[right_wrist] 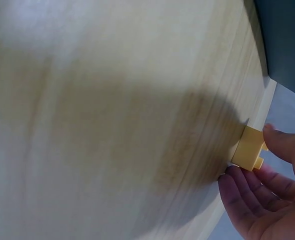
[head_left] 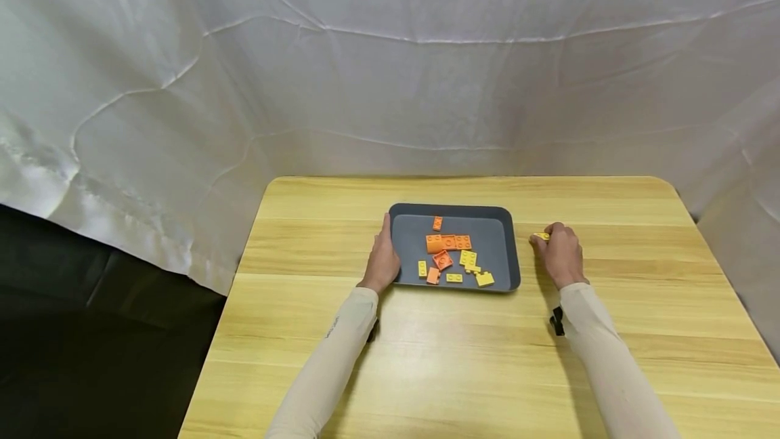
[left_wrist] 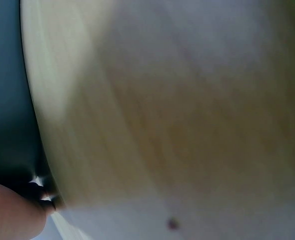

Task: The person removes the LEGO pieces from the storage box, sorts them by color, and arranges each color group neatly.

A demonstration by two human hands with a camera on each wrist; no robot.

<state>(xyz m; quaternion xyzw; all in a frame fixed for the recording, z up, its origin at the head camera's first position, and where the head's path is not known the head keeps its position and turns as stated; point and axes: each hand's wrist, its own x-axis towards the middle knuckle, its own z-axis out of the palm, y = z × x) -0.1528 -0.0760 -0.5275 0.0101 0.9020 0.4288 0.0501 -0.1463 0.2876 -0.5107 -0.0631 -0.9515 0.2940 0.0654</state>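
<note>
My left hand [head_left: 382,259] rests along the left side of a dark grey tray [head_left: 510,249], its index finger stretched out beside the rim. In the left wrist view, only a fingertip [left_wrist: 15,212] shows next to the tray's dark wall [left_wrist: 10,100]. To the right of the tray, my right hand [head_left: 560,254] pinches a yellow toy brick [right_wrist: 248,149] between thumb and fingers, close over the table. The brick's studs face the palm. Several orange bricks [head_left: 449,242] lie in the middle of the tray, with several yellow bricks [head_left: 468,258] nearer its front.
The tray sits on a wood-grain table [head_left: 451,358] with rounded far corners. A pale sheet [head_left: 390,87] hangs behind the table and along its sides. Black cloth [head_left: 91,330] covers the area at the left.
</note>
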